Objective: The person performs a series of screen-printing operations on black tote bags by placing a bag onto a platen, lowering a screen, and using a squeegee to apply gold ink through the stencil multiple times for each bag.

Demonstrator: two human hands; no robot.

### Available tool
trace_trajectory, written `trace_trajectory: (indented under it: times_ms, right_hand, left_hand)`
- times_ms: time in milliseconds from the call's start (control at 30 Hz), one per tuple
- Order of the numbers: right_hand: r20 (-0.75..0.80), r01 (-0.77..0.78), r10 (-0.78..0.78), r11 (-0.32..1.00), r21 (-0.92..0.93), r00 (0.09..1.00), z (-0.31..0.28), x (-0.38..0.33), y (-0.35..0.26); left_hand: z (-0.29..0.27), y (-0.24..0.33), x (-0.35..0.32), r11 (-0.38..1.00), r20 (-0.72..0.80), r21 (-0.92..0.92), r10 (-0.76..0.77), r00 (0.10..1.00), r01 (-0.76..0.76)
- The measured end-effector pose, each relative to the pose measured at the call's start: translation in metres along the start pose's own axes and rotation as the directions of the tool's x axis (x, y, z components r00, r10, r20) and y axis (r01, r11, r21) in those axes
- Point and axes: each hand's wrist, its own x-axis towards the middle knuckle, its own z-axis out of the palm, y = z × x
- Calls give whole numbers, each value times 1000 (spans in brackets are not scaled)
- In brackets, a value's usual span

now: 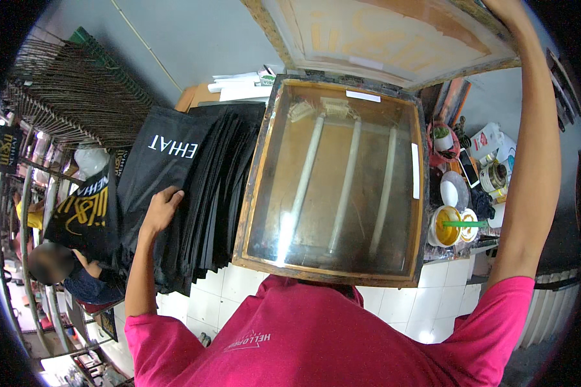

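Observation:
My left hand [166, 206] is at the edge of the front black fabric bag [168, 145], its fingers curled on the cloth. That bag leans against a thick row of black bags [219, 187], and white lettering shows on it. My right arm reaches up to a wooden-framed printing screen [271, 35], which stands tilted up at the back. My right hand [502, 9] grips the screen's upper right corner, partly cut off by the view's edge. Below the screen lies a wood-rimmed, glass-topped box [242, 235] with tube lamps under the glass.
On the right side table stand a tub of yellow ink [440, 237] with a green-handled tool [465, 224], a phone [469, 169] and several cans. Wire racks [77, 90] rise at left, near a hanging printed black bag [87, 213]. Another person [93, 280] sits at far left.

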Motion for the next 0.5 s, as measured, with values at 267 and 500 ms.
trace_trajectory:
  times_ms: [267, 500]
  right_hand:
    - [59, 42, -38, 997, -68, 998, -7, 7, 12]
    - [86, 190, -182, 976, -106, 980, 3, 44, 79]
  left_hand:
    - [80, 122, 5, 762, 456, -55, 594, 662, -645]
    - [251, 221, 3, 421, 355, 77, 836, 419, -904]
